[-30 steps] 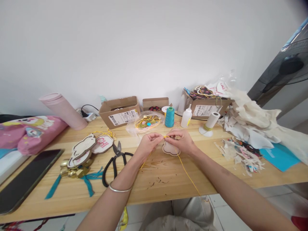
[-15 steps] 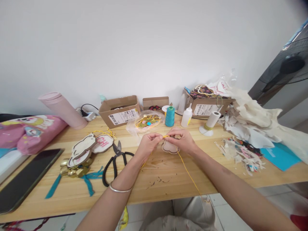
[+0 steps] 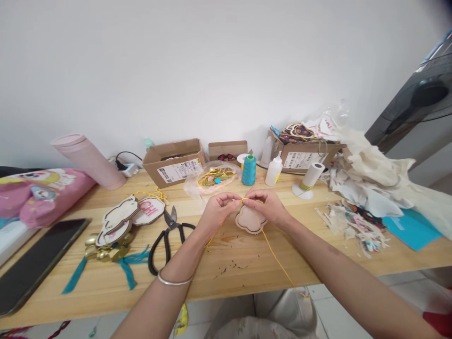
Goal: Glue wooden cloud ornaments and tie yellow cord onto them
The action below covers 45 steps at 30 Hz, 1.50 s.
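My left hand (image 3: 221, 210) and my right hand (image 3: 265, 206) meet over the table, each pinching the yellow cord (image 3: 271, 248) between thumb and fingertips. A short stretch of cord shows between the two pinches. One end runs down past my right hand to the table's front edge; another passes below my left wrist. Just under my fingers is a pale, flower-shaped wooden piece (image 3: 249, 222) with a dark outline. Whether it hangs from the cord or rests on the table I cannot tell. Black-handled scissors (image 3: 170, 235) lie with blades open left of my left forearm.
Left are cloud-shaped pieces (image 3: 120, 214), gold bells (image 3: 102, 253) with teal tassels, and a phone (image 3: 38, 263). Behind stand a cardboard box (image 3: 173, 165), a teal thread spool (image 3: 249, 170), a glue bottle (image 3: 274, 170) and a white roll (image 3: 312, 176). Fabric scraps (image 3: 356, 228) lie right.
My hands have drawn slightly apart, still pinching the cord. More of the flower-shaped piece shows, a little lower. The view has shifted slightly.
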Available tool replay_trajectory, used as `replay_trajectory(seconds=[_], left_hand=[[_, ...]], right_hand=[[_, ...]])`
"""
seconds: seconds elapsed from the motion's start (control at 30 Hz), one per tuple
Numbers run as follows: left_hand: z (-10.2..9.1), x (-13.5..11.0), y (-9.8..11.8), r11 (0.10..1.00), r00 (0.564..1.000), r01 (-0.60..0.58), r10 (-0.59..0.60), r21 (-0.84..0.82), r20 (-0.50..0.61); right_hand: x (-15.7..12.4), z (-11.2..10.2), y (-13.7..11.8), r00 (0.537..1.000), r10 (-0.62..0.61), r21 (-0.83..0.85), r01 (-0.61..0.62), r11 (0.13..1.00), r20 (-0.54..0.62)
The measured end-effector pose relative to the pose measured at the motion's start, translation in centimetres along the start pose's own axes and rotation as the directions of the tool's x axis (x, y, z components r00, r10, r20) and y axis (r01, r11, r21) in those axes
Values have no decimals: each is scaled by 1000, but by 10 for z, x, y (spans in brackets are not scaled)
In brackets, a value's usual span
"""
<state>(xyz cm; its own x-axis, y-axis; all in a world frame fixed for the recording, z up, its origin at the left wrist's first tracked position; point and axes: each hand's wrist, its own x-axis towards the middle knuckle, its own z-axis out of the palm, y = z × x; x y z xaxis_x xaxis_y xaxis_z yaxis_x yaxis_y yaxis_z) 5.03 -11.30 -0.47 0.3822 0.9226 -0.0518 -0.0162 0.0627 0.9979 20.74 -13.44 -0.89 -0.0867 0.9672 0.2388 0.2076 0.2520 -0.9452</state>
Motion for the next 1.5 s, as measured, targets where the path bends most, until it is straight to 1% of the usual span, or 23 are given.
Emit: replay_trajectory(seconds=[0.2, 0.33, 0.4, 0.5, 0.57, 0.63, 0.77, 0.93, 1.07, 1.33, 1.5], left_hand=[[3, 1, 0, 999, 999, -10, 12, 33, -53], [4, 0, -1, 1000, 998, 23, -22, 16, -62], [4, 0, -1, 997, 997, 62, -64, -38, -46], [2, -1, 0, 976, 990, 143, -141, -167, 28], [0, -1, 1, 958, 983, 182, -170, -222, 71], [-1, -2, 2, 954, 981, 188, -172, -232, 87], [0, -2, 2, 962, 985, 164, -146, -219, 93], [1, -2, 0, 965, 986, 158, -145, -210, 78], [2, -1, 1, 962, 987, 158, -147, -223, 64], [-2, -1, 1, 950, 975, 218, -205, -222, 79], [-1, -1, 2, 950, 977, 215, -205, -227, 66]], right_hand=[[0, 1, -1, 1000, -14, 19, 14, 1000, 13], [0, 2, 2, 999, 30, 137, -32, 990, 21], [0, 3, 5, 998, 52, 190, -55, 980, 24], [0, 3, 8, 998, 66, 236, -70, 969, 23], [0, 3, 8, 997, 77, 252, -81, 964, 25], [0, 2, 8, 996, 89, 261, -93, 961, 26], [0, 1, 5, 993, 113, 287, -113, 951, 18], [1, 2, 2, 992, 122, 300, -122, 946, 19], [1, 2, 3, 995, 100, 302, -103, 948, 23], [1, 1, 3, 996, 82, 266, -87, 960, 29], [2, 1, 3, 996, 75, 255, -84, 963, 44]])
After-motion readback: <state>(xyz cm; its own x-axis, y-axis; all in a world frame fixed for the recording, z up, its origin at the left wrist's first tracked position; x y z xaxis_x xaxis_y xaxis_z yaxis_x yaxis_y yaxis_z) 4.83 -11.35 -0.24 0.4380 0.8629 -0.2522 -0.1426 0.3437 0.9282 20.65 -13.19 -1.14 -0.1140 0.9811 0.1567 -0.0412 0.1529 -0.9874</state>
